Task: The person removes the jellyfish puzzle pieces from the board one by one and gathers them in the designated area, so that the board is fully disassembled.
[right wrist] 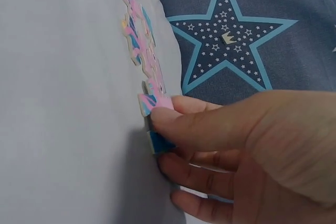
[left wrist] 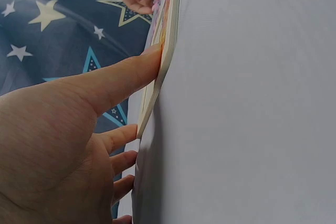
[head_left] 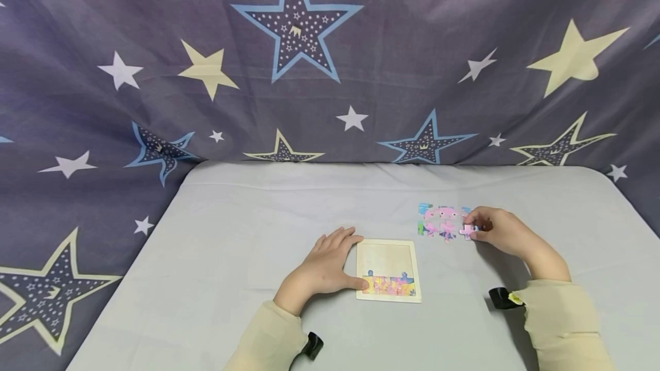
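A square wooden puzzle tray [head_left: 388, 257] lies on the table, with fitted colourful pieces [head_left: 392, 285] along its near side and bare wood beyond them. My left hand [head_left: 327, 263] is spread at the tray's left side. Its thumb [left wrist: 142, 69] rests on the near left corner, and a fingertip touches the far left corner. Over to the right, my right hand [head_left: 507, 235] pinches a pink puzzle piece [head_left: 467, 232] between thumb and index finger. That piece is at the right end of a group of loose pink and blue pieces [head_left: 446, 213]; the fingers partly cover it.
A pale grey cloth covers the table [head_left: 216, 233]. Behind it hangs a dark curtain [head_left: 392, 62] patterned with stars. Each wrist wears a black strap-like device, one at the left sleeve [head_left: 268, 334] and one at the right sleeve [head_left: 562, 319].
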{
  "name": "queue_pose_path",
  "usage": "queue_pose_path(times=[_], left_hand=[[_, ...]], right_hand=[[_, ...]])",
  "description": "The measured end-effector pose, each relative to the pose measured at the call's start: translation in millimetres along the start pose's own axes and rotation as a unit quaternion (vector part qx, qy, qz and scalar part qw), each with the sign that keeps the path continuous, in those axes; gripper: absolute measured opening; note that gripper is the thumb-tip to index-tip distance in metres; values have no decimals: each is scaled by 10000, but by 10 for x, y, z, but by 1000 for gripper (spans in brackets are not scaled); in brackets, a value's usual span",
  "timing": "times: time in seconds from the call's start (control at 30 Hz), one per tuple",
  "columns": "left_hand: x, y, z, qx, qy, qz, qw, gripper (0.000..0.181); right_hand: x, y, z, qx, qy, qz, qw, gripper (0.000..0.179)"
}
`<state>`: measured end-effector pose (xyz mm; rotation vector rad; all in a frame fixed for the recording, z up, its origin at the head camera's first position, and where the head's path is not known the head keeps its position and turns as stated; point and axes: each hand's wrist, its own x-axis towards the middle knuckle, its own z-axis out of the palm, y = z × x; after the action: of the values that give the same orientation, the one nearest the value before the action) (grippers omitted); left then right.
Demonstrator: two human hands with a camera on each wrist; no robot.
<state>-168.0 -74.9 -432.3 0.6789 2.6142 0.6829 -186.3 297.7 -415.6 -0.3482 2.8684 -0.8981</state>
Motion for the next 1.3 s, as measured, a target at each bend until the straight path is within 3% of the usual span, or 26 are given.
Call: queue_pose_path(times=[0.23,0.57,1.0,1.3], left_hand=[[-27,37,-31,-5,37,31,10000,86],[-55,75,-67,61,-81,15,9999,86],[-59,112,-57,359,-201,269,9988,85],[-74,101,-87,288,-294,399,9984,83]], right_hand=[[1,1,-9,41,130,113,9998,22],[73,-182,50,510,225,-172,9983,19],[128,-622,275,584,-92,-925,9940,17],[97,-927,412,661,-571,-1028,9909,14]])
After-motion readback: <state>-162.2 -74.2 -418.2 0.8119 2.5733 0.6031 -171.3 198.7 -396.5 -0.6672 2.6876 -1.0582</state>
